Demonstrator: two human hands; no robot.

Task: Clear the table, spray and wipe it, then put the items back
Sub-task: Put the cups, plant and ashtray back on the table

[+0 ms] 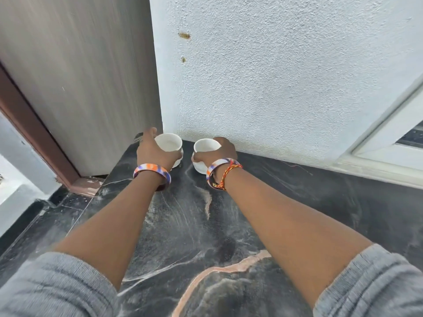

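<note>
Two white cups stand side by side at the far end of a black marble table (194,225), close to the wall. My left hand (153,152) is wrapped around the left cup (168,143). My right hand (217,152) grips the right cup (204,146) from its right side. Both cups look empty and upright. Whether they rest on the marble or are just off it I cannot tell. Both wrists wear patterned bangles, and the right one also has a red and yellow thread.
A white textured wall (274,76) rises right behind the cups. A grey wooden door (80,76) with a brown frame stands at the left, beside the table's left edge. A white window frame (389,145) runs along the right.
</note>
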